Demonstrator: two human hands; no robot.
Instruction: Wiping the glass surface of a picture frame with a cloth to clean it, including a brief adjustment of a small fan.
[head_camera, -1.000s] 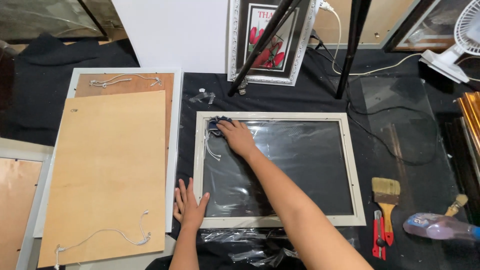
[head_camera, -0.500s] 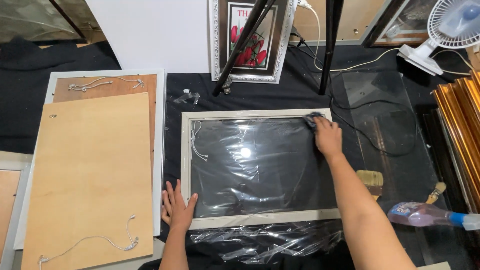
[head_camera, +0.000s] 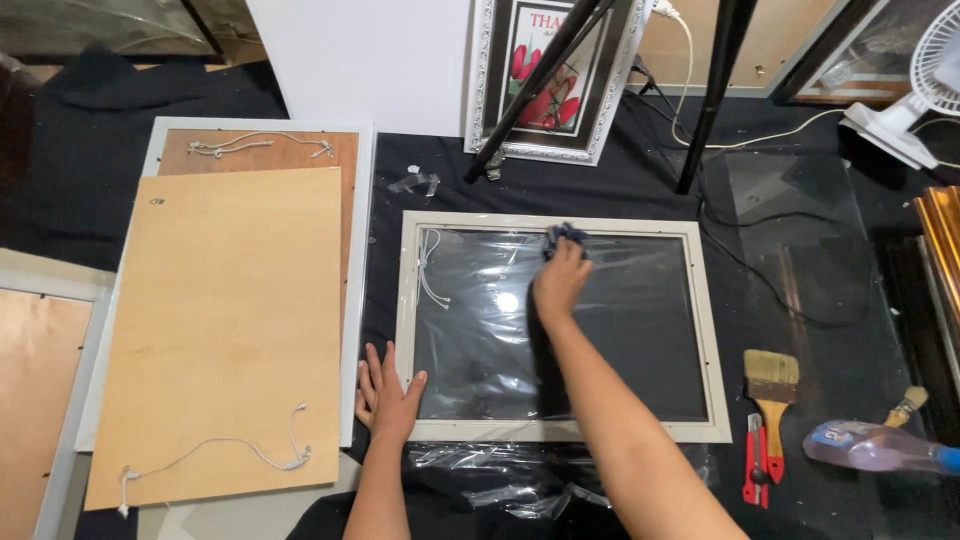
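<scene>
Cloth on glass, frame steadied.
The right hand (head_camera: 560, 283) has its fingers clamped on a dark cloth (head_camera: 562, 238) near the top of the frame (head_camera: 555, 430); the left hand (head_camera: 387, 392), fingers apart, presses flat at its lower-left corner on the worktop (head_camera: 600, 190).

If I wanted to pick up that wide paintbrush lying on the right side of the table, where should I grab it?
Probably by the orange handle of the paintbrush, coming down from above. It lies flat with its pale bristles pointing away from the person and the narrow handle pointing toward them, so the handle end is nearest. A red utility knife lies close along its left, so close the fingers from the right side.
</scene>
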